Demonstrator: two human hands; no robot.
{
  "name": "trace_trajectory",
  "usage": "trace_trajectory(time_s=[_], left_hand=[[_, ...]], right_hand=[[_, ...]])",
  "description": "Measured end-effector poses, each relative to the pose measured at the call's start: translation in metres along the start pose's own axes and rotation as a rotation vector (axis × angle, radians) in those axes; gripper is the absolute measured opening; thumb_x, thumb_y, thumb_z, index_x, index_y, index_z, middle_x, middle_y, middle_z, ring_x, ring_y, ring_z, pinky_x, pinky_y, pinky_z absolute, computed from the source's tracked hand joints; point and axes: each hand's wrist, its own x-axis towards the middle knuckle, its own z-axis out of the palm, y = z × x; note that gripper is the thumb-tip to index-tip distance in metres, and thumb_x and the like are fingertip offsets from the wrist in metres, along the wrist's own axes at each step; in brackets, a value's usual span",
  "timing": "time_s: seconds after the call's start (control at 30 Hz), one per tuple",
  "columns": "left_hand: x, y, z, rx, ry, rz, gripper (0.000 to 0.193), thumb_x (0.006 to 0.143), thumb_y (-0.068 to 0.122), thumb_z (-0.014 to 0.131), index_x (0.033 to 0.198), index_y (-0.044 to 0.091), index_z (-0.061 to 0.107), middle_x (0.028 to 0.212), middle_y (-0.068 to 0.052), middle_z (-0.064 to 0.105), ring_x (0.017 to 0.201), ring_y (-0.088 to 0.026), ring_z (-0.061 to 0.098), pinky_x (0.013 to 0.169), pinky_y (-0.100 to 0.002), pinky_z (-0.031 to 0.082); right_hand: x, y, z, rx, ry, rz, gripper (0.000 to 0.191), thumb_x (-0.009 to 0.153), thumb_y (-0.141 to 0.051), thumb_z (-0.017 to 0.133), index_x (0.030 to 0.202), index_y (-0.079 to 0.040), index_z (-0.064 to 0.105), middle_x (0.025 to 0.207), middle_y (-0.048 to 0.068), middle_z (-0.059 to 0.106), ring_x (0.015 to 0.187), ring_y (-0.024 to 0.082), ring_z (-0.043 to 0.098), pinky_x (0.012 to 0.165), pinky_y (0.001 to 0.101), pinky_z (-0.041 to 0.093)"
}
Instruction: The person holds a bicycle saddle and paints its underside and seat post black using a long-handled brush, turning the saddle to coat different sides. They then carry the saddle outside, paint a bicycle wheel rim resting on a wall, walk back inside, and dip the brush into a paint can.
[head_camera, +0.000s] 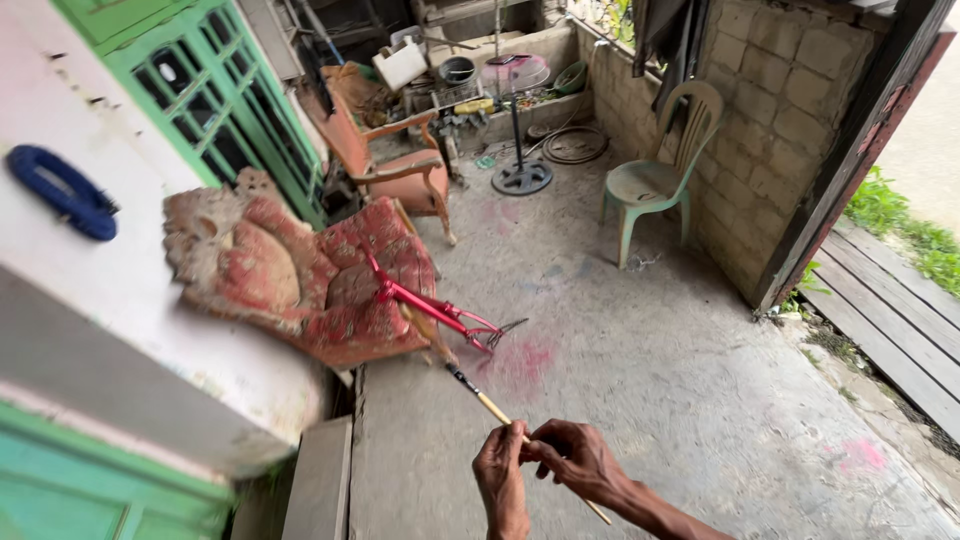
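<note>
Both hands, left (500, 478) and right (577, 461), gripped a thin, pale wooden-handled paintbrush (500, 412), its dark tip aimed toward the red-painted metal bicycle frame (432, 306) resting on the worn red armchair (300, 275).

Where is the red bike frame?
In the head view, left of centre, the red bike frame leans on the worn red armchair, just beyond the paintbrush.
</note>
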Motion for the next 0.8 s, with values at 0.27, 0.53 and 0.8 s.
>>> trace_trajectory(time_s=[0.27,0.53,0.8], left_hand=[[0.14,0.041,0.11,-0.027,-0.312,0.142,0.028,0.098,0.023,0.067,0.084,-0.001,0.069,0.075,-0.006,0.067,0.07,-0.014,0.059,0.068,-0.031,0.05],[0.274,0.05,0.236,0.002,-0.39,0.116,0.031,0.101,0.03,0.062,0.087,0.002,0.059,0.072,-0.007,0.065,0.057,-0.017,0.067,0.057,-0.032,0.058],[0.386,0.092,0.371,-0.063,-0.427,0.113,0.028,0.101,0.029,0.066,0.091,0.003,0.062,0.07,-0.005,0.06,0.053,-0.015,0.062,0.05,-0.032,0.054]], right_hand=[[0.127,0.024,-0.101,-0.145,0.282,0.071,0.037,0.089,-0.039,0.07,0.104,-0.007,0.08,0.092,0.01,0.084,0.08,0.023,0.081,0.073,0.0404,0.069],[0.26,0.06,-0.241,-0.284,0.499,-0.013,0.045,0.085,-0.043,0.074,0.113,-0.009,0.076,0.106,0.01,0.082,0.096,0.022,0.08,0.079,0.0391,0.067],[0.399,0.029,-0.373,-0.258,0.459,0.03,0.045,0.084,-0.041,0.076,0.115,-0.009,0.076,0.108,0.008,0.082,0.101,0.021,0.077,0.083,0.0389,0.062]])
